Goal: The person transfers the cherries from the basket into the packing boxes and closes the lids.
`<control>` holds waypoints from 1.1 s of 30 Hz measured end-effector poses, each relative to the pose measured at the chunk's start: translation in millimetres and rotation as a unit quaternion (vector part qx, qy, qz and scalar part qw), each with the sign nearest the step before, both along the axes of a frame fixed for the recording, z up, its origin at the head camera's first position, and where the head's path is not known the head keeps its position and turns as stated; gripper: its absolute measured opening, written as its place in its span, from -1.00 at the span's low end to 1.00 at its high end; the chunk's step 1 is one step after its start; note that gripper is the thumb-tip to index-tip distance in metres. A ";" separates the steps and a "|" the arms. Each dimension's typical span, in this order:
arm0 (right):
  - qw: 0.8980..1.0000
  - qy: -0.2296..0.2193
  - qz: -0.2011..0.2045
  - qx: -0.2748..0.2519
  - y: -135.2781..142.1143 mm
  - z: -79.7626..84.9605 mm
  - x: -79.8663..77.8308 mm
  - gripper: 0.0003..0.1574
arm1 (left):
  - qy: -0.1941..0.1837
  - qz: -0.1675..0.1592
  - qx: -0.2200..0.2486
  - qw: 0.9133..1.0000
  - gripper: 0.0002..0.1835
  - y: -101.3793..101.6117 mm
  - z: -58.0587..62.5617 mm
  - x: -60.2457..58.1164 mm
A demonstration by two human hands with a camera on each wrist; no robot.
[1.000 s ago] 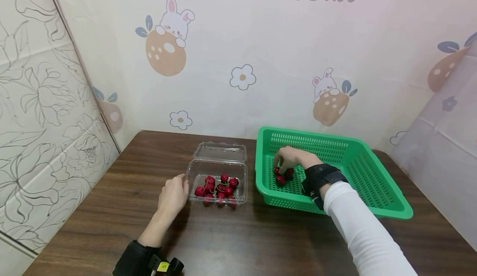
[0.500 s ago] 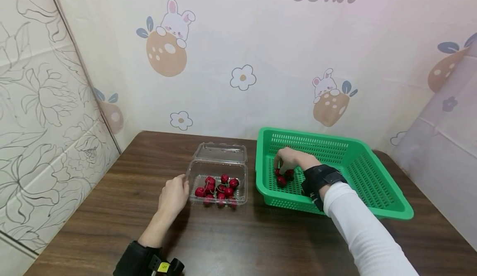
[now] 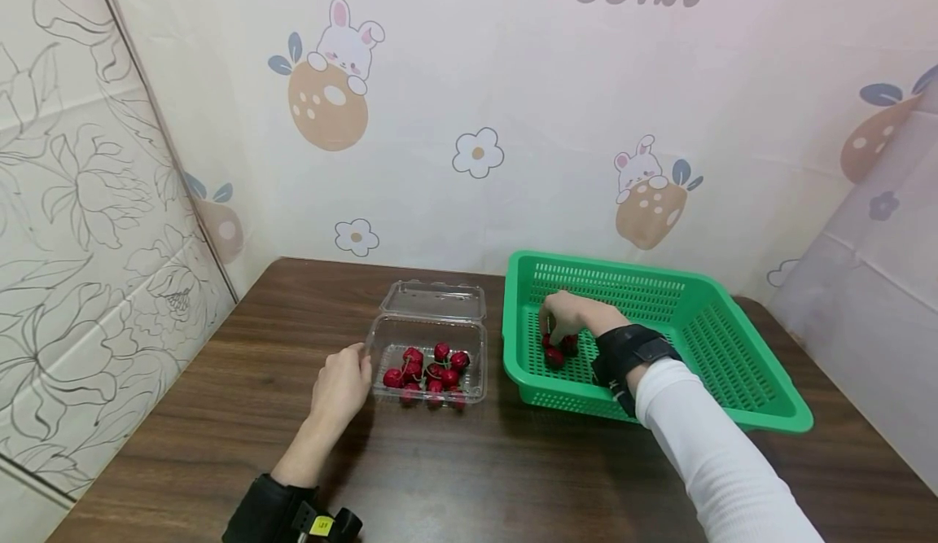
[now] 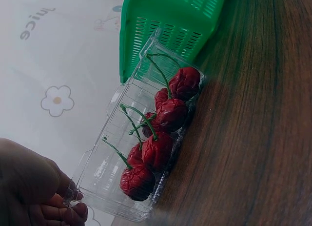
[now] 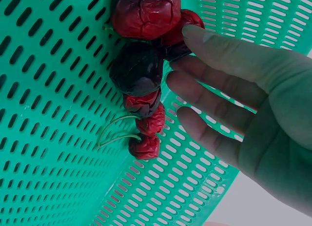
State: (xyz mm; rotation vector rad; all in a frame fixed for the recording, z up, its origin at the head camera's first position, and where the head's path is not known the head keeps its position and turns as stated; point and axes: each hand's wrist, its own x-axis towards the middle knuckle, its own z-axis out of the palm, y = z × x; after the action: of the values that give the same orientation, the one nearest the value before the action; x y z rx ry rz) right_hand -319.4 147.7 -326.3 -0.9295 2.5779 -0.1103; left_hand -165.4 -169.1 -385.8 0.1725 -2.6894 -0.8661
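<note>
I have the left hand (image 3: 341, 387) pinching the clamshell (image 3: 432, 331) and the right hand (image 3: 580, 313) pinching a cherry (image 5: 180, 29) in the green basket (image 3: 733, 356), seemingly midway, with cherries (image 3: 413, 370) in both.

One head view, two wrist views.
Head: high, facing forward and down, farthest off, spanning tabletop (image 3: 469, 470) and wall (image 3: 528, 54). Left wrist: low, close, tipped sideways, facing across the clear box (image 4: 100, 179) toward the green basket (image 4: 141, 16). Right wrist: close, facing into the basket at the cherries (image 5: 146, 13). Shared: clear box, head and left wrist; basket, all three.
</note>
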 end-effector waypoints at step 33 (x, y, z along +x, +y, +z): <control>0.995 0.082 0.024 -0.058 7.6 24.5 9.5 -0.85 | -0.024 -0.002 0.007 1.000 -0.68 -0.4 3.5 -1.7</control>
State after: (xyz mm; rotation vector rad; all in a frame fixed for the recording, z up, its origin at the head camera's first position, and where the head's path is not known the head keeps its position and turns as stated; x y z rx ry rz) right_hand -309.9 155.3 -301.8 -1.0839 2.7206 -0.1786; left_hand -167.0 -169.5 -382.3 0.1949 -2.7293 -0.8931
